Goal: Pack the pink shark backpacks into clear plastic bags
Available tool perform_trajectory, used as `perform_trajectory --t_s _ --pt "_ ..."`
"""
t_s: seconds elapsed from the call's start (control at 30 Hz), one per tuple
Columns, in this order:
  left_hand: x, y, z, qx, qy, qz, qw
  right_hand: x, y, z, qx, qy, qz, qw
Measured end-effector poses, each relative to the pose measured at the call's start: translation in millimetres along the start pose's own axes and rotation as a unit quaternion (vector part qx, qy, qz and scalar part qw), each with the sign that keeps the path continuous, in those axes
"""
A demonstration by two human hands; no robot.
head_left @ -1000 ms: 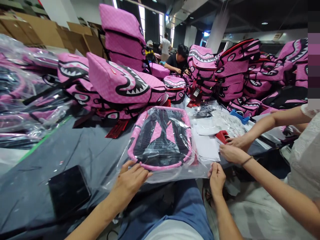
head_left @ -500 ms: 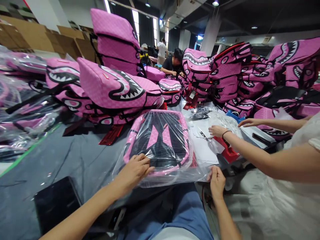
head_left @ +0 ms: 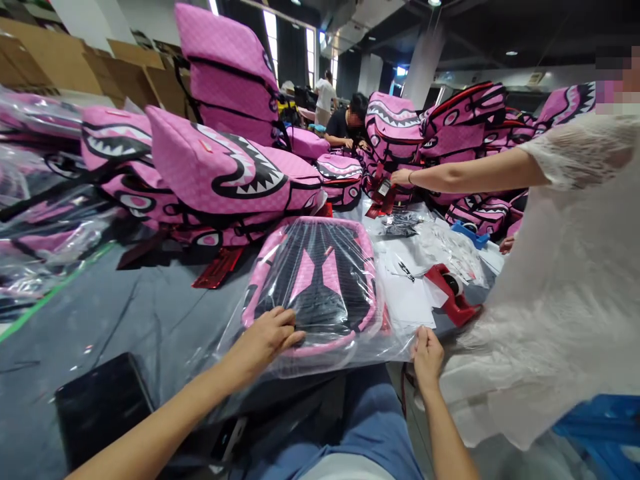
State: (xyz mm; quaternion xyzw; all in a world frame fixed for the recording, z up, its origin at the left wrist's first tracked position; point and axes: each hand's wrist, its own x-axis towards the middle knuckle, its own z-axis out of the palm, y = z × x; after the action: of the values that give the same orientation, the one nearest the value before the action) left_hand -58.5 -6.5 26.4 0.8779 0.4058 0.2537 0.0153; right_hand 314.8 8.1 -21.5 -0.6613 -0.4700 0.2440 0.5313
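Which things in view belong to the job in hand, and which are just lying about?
Job in hand:
- clear bag, right hand pinching its edge, left hand on top
- backpack inside it

Lying about, apparently:
- tablet
- snips
- papers
- tape dispenser

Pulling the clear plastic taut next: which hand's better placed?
Probably the right hand: it appears to pinch the clear plastic at its near right corner, beyond the pink-and-black backpack. The left hand lies over the backpack's near edge, likely better suited to steadying.
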Motion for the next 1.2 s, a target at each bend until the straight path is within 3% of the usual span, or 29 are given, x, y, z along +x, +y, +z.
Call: perform_trajectory --t_s 0.13,0.27,0.37,0.47,0.53,0.57,0.63,0.7,0.77,0.83,0.9,1.0,1.2 --pt "-4 1 0.6 -0.057 -0.004 -0.055 0.997 11 9 6 -0.009 -0.036 0.027 0.999" --pt "0 -1 3.9 -0.084 -0.044 -0.118 0.989 19 16 9 -0.009 -0.087 0.080 0.993" --pt "6 -5 4.8 -0.099 -0.076 -0.127 0.984 22 18 7 0.007 -0.117 0.126 0.985" --pt "6 -5 4.5 -0.105 -0.065 -0.129 0.984 25 16 -3 0.031 -0.150 0.142 0.978" --pt "4 -4 4.8 -0.104 -0.057 -0.130 0.984 27 8 -14 0.040 -0.130 0.101 0.986" --pt "4 -4 5.2 -0.102 -0.056 -0.130 0.985 27 2 -20 0.038 -0.092 0.058 0.993" --pt "3 -3 6.2 -0.104 -0.065 -0.136 0.983 21 -19 -26 0.012 0.018 -0.078 0.997" --pt "3 -4 7.2 -0.109 -0.075 -0.148 0.980 6 -45 -20 -0.036 0.069 -0.255 0.964" --pt "3 -5 8.1 -0.112 -0.082 -0.156 0.978 -16 -71 1 -0.083 -0.011 -0.409 0.909" --pt "4 -5 8.9 -0.110 -0.087 -0.159 0.977 -35 -90 31 -0.115 -0.134 -0.483 0.858" --pt "4 -6 9.3 -0.108 -0.093 -0.157 0.977 -45 -99 60 -0.133 -0.200 -0.474 0.847" --pt "3 -6 8.3 -0.106 -0.091 -0.148 0.979 -42 -98 88 -0.146 -0.235 -0.400 0.874" --pt "4 0 -5.1 -0.129 -0.089 -0.099 0.983 -31 -91 93 -0.193 -0.269 -0.388 0.860"
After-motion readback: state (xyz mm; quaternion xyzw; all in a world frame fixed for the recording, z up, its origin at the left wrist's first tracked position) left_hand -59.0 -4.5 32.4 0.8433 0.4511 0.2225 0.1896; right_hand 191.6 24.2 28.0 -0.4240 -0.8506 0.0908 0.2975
